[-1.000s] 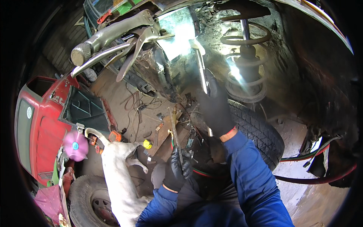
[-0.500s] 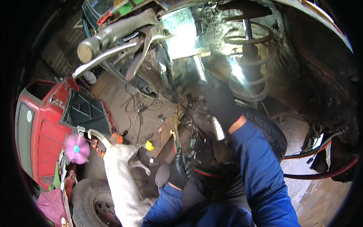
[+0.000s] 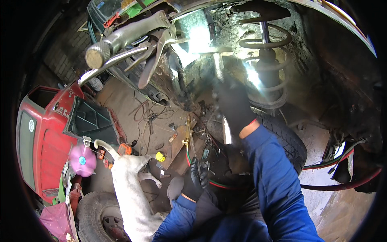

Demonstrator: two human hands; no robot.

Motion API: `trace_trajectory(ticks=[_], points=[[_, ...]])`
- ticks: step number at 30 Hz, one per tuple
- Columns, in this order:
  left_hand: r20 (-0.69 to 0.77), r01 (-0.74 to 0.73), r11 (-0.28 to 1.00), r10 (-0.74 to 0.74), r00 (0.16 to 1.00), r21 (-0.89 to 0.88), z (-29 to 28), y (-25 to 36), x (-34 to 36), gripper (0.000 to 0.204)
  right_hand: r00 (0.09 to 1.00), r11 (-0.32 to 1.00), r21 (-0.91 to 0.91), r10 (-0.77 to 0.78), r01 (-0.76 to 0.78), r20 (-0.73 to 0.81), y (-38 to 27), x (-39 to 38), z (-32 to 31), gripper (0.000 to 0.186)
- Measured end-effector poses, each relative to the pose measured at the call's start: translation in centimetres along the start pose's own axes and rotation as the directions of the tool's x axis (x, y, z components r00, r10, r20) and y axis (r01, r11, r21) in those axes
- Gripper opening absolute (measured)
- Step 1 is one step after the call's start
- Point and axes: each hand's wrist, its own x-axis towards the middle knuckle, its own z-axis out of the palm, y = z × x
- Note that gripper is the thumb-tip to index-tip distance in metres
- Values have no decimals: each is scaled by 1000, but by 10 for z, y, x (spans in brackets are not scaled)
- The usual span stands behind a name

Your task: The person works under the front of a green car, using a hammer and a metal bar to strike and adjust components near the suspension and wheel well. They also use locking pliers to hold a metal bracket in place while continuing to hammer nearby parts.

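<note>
My right hand (image 3: 234,105), in a black glove, grips a hammer with a shiny metal handle (image 3: 227,131). The hammer's head (image 3: 217,51) is blurred and lies close to the brightly lit metal panel (image 3: 199,38). Low in the middle, my gloved left hand (image 3: 195,179) is closed around a thin metal rod (image 3: 192,147) that points away from me. Beside the rod is a brass torch fitting (image 3: 186,142) with red and green hoses (image 3: 219,185). Large locking pliers (image 3: 133,34) sit at the upper left, by the panel's edge.
A coil spring with its strut (image 3: 268,60) stands right of the panel, above a tyre (image 3: 284,139). A white dog (image 3: 131,189) is at my left, near a loose wheel (image 3: 94,213). Behind are a red vehicle body (image 3: 50,141), a pink fan (image 3: 82,159) and cables (image 3: 149,115).
My right hand and the hammer have shifted slightly left, and the head has moved right and a little higher. My left hand has moved only slightly.
</note>
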Motion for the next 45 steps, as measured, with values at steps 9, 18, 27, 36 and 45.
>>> trace_trajectory(ticks=[9,18,27,36,45], points=[[-1,22,999,-22,1000,-31,2,-1,6,56,992,993,-15,-121,121,-28,-6,-2,3,42],[10,2,1000,-2,1000,-1,4,-3,12,54,993,970,214,117,-117,14,3,-35,10,35],[-76,1,994,7,997,110,-13,-5,26,54,991,915,-401,21,35,135,7,-137,-51,64],[-85,-42,993,52,995,114,-22,-11,31,55,992,697,-708,-37,113,122,-19,-195,-114,75],[-119,-33,987,52,992,160,-32,-22,31,54,972,389,-908,-225,155,70,-22,-194,-133,63]])
